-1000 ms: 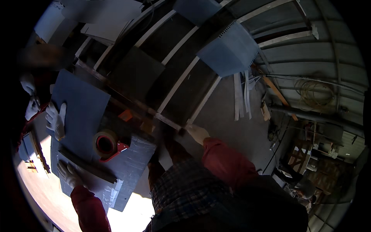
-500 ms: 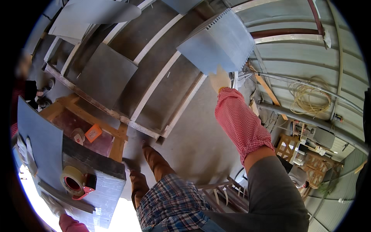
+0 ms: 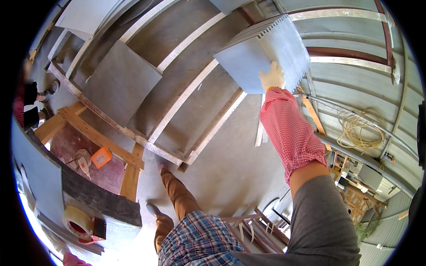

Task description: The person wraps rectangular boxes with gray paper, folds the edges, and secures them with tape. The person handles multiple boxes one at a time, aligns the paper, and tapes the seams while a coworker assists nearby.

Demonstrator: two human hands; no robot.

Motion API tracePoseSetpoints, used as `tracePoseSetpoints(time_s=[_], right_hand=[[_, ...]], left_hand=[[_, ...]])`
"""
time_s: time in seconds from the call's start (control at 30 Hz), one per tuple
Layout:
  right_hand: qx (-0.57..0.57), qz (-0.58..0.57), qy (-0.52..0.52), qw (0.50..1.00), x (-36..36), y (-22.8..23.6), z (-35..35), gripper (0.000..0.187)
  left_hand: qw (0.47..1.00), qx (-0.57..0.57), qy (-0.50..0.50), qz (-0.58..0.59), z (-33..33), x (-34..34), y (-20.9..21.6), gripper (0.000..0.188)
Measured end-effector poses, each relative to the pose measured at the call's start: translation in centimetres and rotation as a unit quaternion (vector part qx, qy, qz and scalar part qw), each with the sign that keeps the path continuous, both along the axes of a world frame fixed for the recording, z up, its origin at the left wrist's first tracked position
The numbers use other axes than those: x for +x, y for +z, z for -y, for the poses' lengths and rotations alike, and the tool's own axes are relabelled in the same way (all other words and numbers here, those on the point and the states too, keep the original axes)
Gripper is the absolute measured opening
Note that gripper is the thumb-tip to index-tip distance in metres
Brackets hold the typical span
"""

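Observation:
My right hand (image 3: pixel 272 77), in a pale glove below a red checked sleeve cover, rests on a tall stack of blue-grey flat panels (image 3: pixel 248 62). Its fingers are apart on the near side of the stack, and no panel stands clear of the others under them. The stack's edges show as rows of fine steps. At the lower left my left hand (image 3: pixel 57 243), also gloved, is washed out by glare beside a grey strip (image 3: pixel 66 234) on the workbench; its fingers cannot be made out. A tape dispenser with a wide roll (image 3: pixel 80 221) sits near that strip.
A slatted pallet frame (image 3: pixel 173 119) carries a loose grey panel (image 3: pixel 124 82) and more sheets (image 3: pixel 84 17). On a wooden-framed stand (image 3: pixel 88 133) lies an orange box (image 3: pixel 101 156). Another person's legs (image 3: pixel 33 99) show at far left. A coiled hose (image 3: pixel 361 128) hangs on the right wall.
My right hand has moved up and to the right, from the lower edge of the panel stack onto its side. The view has shifted slightly, and the left hand stays beside the strip.

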State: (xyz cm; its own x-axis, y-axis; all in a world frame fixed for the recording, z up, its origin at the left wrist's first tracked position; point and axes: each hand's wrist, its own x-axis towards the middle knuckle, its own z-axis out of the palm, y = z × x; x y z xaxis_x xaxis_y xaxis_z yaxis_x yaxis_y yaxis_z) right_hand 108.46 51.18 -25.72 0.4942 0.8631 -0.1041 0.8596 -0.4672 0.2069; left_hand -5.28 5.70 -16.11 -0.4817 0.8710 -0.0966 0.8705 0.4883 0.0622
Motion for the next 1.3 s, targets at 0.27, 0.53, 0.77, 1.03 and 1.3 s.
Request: tracePoseSetpoints(time_s=[0.27,0.53,0.77,1.03,1.3], right_hand=[[0.037,0.000,-0.039,0.999,-0.2,-0.9,-0.6,0.054],[0.022,-0.008,-0.009,1.000,-0.5,-0.1,1.3,0.049],[-0.128,-0.134,0.129,0.974,0.0,-3.3,1.0,0.050],[-0.187,-0.102,0.161,0.964,-0.9,-1.3,7.1,0.046],[-0.192,-0.171,0.094,0.962,-9.2,8.2,17.8,0.056]], left_hand=[[1.000,-0.013,0.020,-0.013,0.4,0.5,0.7,0.062],[0.999,-0.024,0.028,-0.013,0.6,1.3,-0.4,0.061],[0.997,-0.047,0.035,-0.041,2.9,2.3,2.0,0.060],[0.994,0.002,0.002,-0.109,-7.0,13.9,4.4,0.059],[0.988,-0.047,0.036,-0.142,-8.1,17.5,7.8,0.060]])
